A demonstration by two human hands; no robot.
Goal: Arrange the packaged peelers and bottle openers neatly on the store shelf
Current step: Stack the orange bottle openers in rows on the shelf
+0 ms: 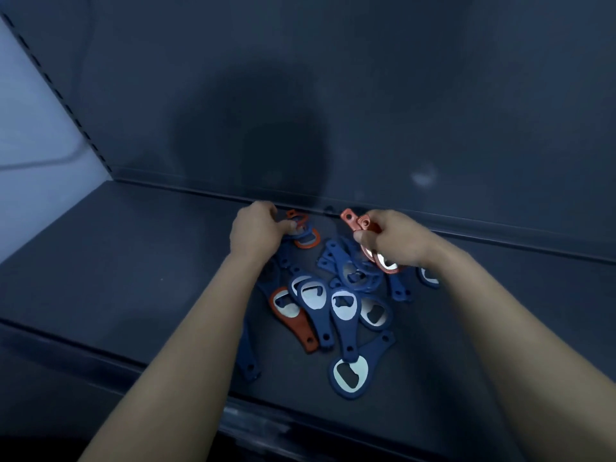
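Note:
A loose heap of bottle openers (pixel 346 305), mostly blue with a few orange ones, lies on the dark shelf (pixel 133 261) near its back wall. My right hand (pixel 396 238) grips orange bottle openers (pixel 358 225) lifted slightly above the heap, their handles pointing up and left. My left hand (pixel 256 228) is curled over the far left end of the heap, its fingers pinching a blue and orange opener (pixel 305 233) there. No peelers show.
The shelf's back panel (pixel 333 95) rises right behind the heap. A slotted upright (pixel 56 91) runs along the left side. The shelf's front lip (pixel 253 418) lies below my forearms.

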